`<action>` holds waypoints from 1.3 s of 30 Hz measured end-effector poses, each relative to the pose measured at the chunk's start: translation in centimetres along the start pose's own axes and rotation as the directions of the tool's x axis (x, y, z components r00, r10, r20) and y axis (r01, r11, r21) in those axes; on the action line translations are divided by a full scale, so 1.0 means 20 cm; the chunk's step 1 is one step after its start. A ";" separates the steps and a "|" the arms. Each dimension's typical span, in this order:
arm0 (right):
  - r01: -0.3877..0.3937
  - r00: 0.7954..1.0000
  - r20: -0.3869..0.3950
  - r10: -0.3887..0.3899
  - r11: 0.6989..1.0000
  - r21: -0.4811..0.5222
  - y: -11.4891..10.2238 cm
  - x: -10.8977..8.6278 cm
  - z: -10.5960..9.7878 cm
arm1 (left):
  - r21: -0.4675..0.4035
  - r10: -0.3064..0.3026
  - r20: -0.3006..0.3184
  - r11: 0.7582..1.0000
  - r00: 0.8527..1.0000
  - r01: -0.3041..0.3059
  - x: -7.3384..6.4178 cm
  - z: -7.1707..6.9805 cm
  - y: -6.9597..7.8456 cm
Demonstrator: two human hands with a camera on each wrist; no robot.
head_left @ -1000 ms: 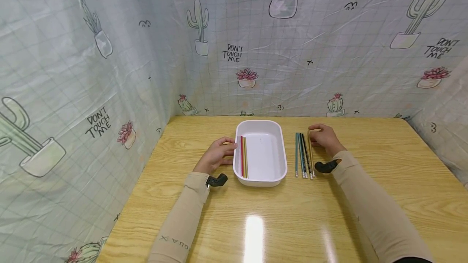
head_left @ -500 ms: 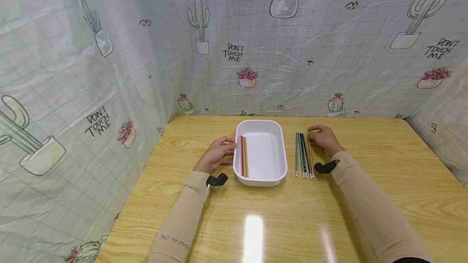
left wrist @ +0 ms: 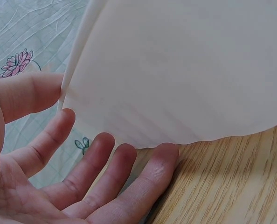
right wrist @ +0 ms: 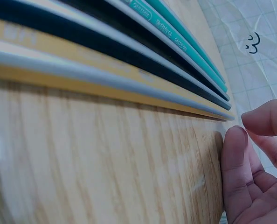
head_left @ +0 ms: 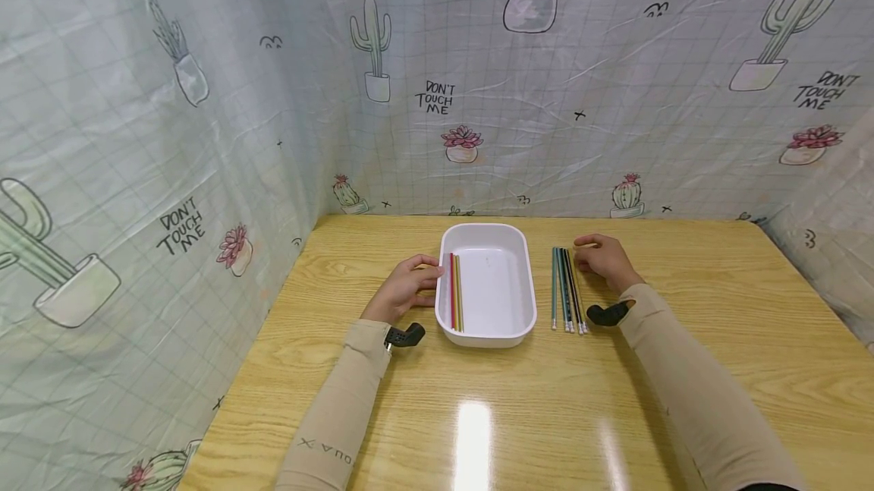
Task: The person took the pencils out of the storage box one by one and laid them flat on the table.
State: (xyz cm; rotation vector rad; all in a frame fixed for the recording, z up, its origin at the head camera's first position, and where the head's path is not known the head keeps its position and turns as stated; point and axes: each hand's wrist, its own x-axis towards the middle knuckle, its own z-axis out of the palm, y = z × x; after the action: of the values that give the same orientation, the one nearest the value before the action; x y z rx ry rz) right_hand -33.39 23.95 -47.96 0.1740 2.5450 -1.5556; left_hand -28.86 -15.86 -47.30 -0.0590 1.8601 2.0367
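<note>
My left hand (head_left: pixel 404 290) touches the left side of a white plastic tray (head_left: pixel 498 294), its spread fingertips against the outer wall in the left wrist view. Inside the tray, a red pencil (head_left: pixel 452 294) and yellow pencils (head_left: pixel 460 297) lie along the left wall. Right of the tray, several pencils lie side by side on the table, teal (head_left: pixel 554 286) and black among them. A yellow pencil (right wrist: pixel 50 42) is outermost. My right hand (head_left: pixel 606 259) is beside its far end, thumb and index fingertips (right wrist: pixel 236 135) just off the pencil's tip with nothing visible between them.
The wooden table (head_left: pixel 382 430) carries the tray and the loose pencils. A patterned curtain (head_left: pixel 273 127) stands behind the table and along its left side. Black wrist cameras (head_left: pixel 608 314) sit on both sleeves.
The outermost yellow pencil has shifted slightly left, up against the black ones. My right hand has moved slightly left with it. The left hand and tray stay still.
</note>
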 end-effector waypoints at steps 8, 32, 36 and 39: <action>0.005 1.000 -0.022 -0.005 0.999 0.035 0.02 0.01 0.00 | 0.023 0.006 -0.003 1.000 1.000 -0.006 0.00 0.00 0.00; 0.090 0.995 0.018 -0.095 0.978 0.186 -0.48 -0.06 0.09 | 0.049 -0.002 -0.014 0.999 1.000 0.003 0.00 -0.01 0.00; 0.111 0.991 0.050 -0.123 0.973 0.201 -0.56 -0.07 0.15 | 0.051 -0.002 -0.016 0.999 1.000 0.003 0.00 0.00 0.00; 0.120 0.988 0.068 -0.138 0.968 0.218 -0.60 -0.07 0.21 | 0.049 0.003 -0.017 0.999 1.000 -0.002 0.00 0.00 0.00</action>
State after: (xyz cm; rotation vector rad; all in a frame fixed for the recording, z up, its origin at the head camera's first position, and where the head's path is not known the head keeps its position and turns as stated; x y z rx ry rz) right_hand -33.96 14.76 -39.06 -0.0328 2.3654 -1.8438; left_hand -28.80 -15.92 -47.24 -0.0608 1.9198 1.9973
